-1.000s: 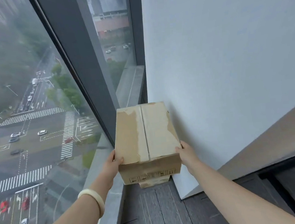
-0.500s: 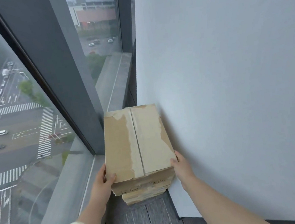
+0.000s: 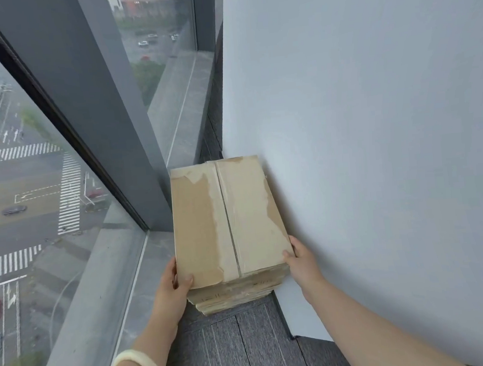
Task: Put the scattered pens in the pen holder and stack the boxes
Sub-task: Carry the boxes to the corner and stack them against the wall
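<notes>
A brown cardboard box (image 3: 226,219) with torn tape down its top sits on a stack of similar boxes (image 3: 232,296) in the corner between window and wall. My left hand (image 3: 172,288) grips the top box's near left corner, thumb on the lid. My right hand (image 3: 301,260) holds its near right corner against the wall side. Only the front edges of the lower boxes show beneath it. No pens or pen holder are in view.
A white wall (image 3: 362,143) runs along the right, close to the stack. A grey window sill (image 3: 144,282) and a dark window frame (image 3: 87,103) border the left. Dark grey floor planks (image 3: 248,345) lie in front of the stack.
The box has come down from a raised position onto the stack below, and both hands have lowered with it. The view has shifted closer and further down into the corner.
</notes>
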